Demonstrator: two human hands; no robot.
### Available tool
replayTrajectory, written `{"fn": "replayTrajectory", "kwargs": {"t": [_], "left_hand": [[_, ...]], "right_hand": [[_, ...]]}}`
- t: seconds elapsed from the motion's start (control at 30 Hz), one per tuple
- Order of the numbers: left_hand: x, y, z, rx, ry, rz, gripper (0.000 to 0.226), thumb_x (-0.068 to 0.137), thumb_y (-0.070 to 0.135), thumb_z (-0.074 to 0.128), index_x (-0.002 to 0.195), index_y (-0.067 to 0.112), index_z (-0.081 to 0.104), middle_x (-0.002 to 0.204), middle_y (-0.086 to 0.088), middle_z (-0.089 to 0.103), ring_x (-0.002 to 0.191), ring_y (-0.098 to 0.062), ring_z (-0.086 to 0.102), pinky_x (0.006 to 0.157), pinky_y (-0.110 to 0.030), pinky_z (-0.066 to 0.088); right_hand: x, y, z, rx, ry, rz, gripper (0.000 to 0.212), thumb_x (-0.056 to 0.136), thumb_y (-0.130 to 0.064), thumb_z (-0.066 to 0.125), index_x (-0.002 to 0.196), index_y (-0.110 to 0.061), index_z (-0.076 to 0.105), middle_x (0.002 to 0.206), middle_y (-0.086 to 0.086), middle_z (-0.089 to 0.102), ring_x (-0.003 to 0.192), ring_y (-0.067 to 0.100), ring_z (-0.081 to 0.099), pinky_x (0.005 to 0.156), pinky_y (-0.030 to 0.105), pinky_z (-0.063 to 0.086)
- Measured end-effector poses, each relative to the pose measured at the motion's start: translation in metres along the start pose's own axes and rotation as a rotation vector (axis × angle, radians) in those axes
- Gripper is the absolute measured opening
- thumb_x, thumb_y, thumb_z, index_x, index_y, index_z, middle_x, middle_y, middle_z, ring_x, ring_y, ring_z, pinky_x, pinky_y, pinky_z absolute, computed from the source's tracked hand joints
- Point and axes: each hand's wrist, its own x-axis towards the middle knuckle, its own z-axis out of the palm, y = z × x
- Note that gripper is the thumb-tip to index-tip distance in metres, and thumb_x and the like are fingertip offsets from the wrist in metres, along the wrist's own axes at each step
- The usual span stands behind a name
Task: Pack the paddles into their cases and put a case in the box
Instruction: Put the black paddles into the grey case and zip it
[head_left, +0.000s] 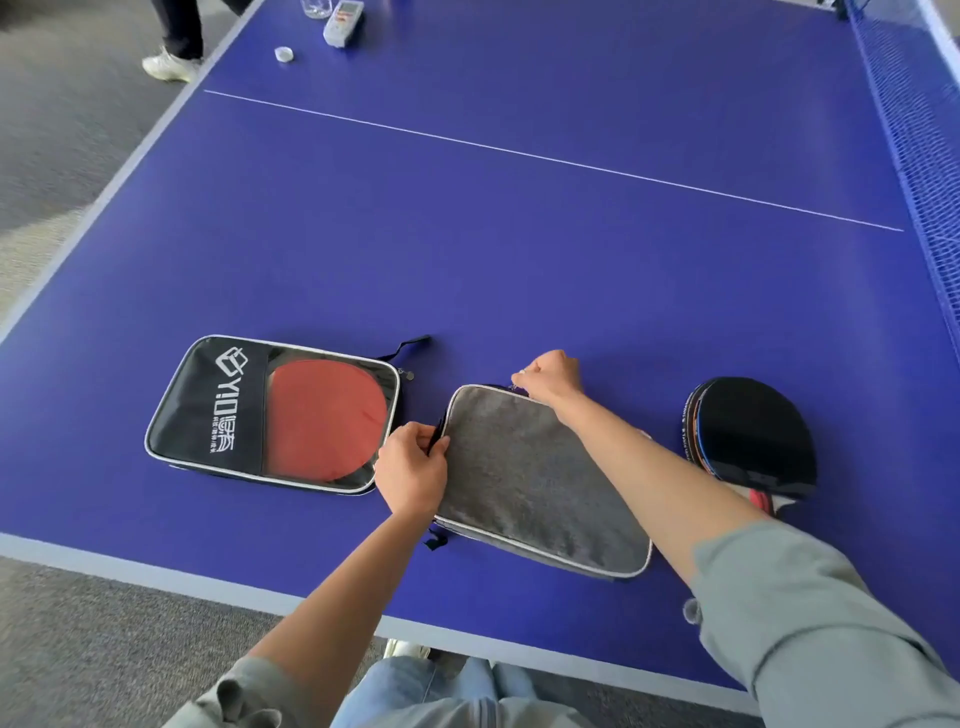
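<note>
A grey paddle case (540, 483) lies flat near the front of the blue table (519, 234). My left hand (413, 470) pinches its left edge at a dark strap. My right hand (550, 379) grips the zipper pull at the case's far top corner. To the left lies a black case (218, 410) with a clear window showing a red paddle (327, 418) inside. On the right sit stacked paddles (753, 436), black face up, their handles partly hidden behind my right forearm. No box is in view.
The net (919, 130) runs along the right side. At the far edge stand a clear glass (316, 7), a grey device (343, 23) and a small white cap (283, 54). Another person's leg and white shoe (169, 65) stand on the carpet at the far left.
</note>
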Motion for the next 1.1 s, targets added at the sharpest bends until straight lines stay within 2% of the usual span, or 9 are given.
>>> {"fn": "replayTrajectory", "kwargs": {"t": [0.1, 0.2, 0.3, 0.43, 0.57, 0.73, 0.93, 1.0, 1.1], "left_hand": [[0.002, 0.004, 0.008, 0.186, -0.009, 0.294, 0.033, 0.089, 0.021, 0.06, 0.121, 0.011, 0.057, 0.116, -0.007, 0.057, 0.109, -0.027, 0.053, 0.085, -0.034, 0.042], [0.001, 0.019, 0.025, 0.386, -0.046, 0.555, 0.048, 0.095, 0.025, 0.051, 0.14, 0.012, 0.041, 0.143, -0.013, 0.041, 0.133, -0.035, 0.032, 0.113, -0.042, 0.024], [-0.008, 0.027, 0.054, 0.607, -0.186, 0.736, 0.049, 0.1, 0.035, 0.032, 0.148, 0.026, 0.025, 0.158, -0.011, 0.016, 0.146, -0.033, 0.009, 0.118, -0.048, 0.002], [-0.007, 0.015, 0.079, 0.792, -0.175, 0.708, 0.057, 0.099, 0.045, 0.02, 0.15, 0.031, -0.002, 0.16, -0.007, -0.003, 0.147, -0.031, -0.007, 0.116, -0.054, -0.004], [-0.005, 0.009, 0.085, 0.78, -0.121, 0.711, 0.058, 0.098, 0.045, 0.023, 0.15, 0.029, 0.005, 0.16, -0.008, 0.006, 0.147, -0.032, 0.001, 0.118, -0.051, 0.005], [-0.004, 0.007, 0.088, 0.772, -0.105, 0.693, 0.058, 0.098, 0.045, 0.024, 0.151, 0.028, 0.007, 0.16, -0.008, 0.009, 0.147, -0.035, 0.003, 0.118, -0.049, 0.005], [-0.008, 0.016, 0.085, 0.826, -0.168, 0.64, 0.059, 0.099, 0.046, 0.019, 0.15, 0.028, -0.003, 0.16, -0.009, -0.005, 0.146, -0.034, -0.01, 0.118, -0.055, -0.002], [-0.022, 0.021, 0.084, 0.827, -0.165, 0.615, 0.059, 0.099, 0.046, 0.023, 0.15, 0.032, -0.003, 0.159, -0.014, -0.011, 0.145, -0.036, -0.015, 0.112, -0.064, -0.006], [-0.057, 0.02, 0.089, 0.801, -0.195, 0.655, 0.061, 0.096, 0.052, 0.026, 0.147, 0.04, -0.007, 0.158, -0.013, -0.017, 0.141, -0.037, -0.026, 0.105, -0.067, -0.016]], "right_hand": [[-0.009, 0.023, -0.006, 0.121, 0.037, -0.023, 0.018, 0.078, -0.016, 0.066, 0.066, -0.001, 0.066, 0.079, 0.01, 0.072, 0.089, 0.023, 0.067, 0.067, 0.029, 0.052], [-0.014, 0.036, -0.011, 0.251, 0.08, -0.002, 0.01, 0.077, -0.014, 0.068, 0.068, -0.011, 0.069, 0.073, 0.002, 0.071, 0.075, 0.016, 0.066, 0.056, 0.021, 0.048], [-0.017, 0.045, -0.01, 0.34, 0.109, 0.043, 0.009, 0.074, -0.009, 0.066, 0.068, -0.009, 0.072, 0.068, 0.003, 0.07, 0.073, 0.018, 0.068, 0.067, 0.027, 0.055], [-0.017, 0.055, -0.01, 0.329, 0.114, 0.111, 0.011, 0.073, -0.008, 0.064, 0.069, -0.004, 0.073, 0.059, 0.002, 0.064, 0.066, 0.014, 0.062, 0.067, 0.026, 0.051], [-0.011, 0.063, -0.022, 0.284, 0.062, 0.169, 0.019, 0.074, -0.005, 0.064, 0.056, -0.001, 0.067, 0.057, 0.007, 0.064, 0.05, 0.009, 0.057, 0.05, 0.017, 0.045], [-0.02, 0.101, -0.047, 0.353, 0.071, 0.275, 0.026, 0.075, 0.0, 0.063, 0.05, -0.006, 0.057, 0.061, 0.01, 0.066, 0.041, 0.006, 0.056, 0.053, 0.017, 0.049], [-0.048, 0.15, -0.068, 0.538, 0.143, 0.319, 0.013, 0.072, 0.001, 0.067, 0.072, 0.014, 0.068, 0.068, 0.016, 0.067, 0.053, 0.014, 0.057, 0.053, 0.019, 0.046], [-0.05, 0.149, -0.062, 0.617, 0.139, 0.315, 0.011, 0.074, 0.002, 0.064, 0.066, 0.009, 0.067, 0.063, 0.012, 0.066, 0.054, 0.012, 0.059, 0.05, 0.016, 0.045], [-0.05, 0.14, -0.054, 0.785, 0.175, 0.365, 0.024, 0.079, 0.003, 0.061, 0.056, -0.005, 0.06, 0.061, 0.008, 0.064, 0.061, 0.016, 0.061, 0.063, 0.022, 0.049]]}}
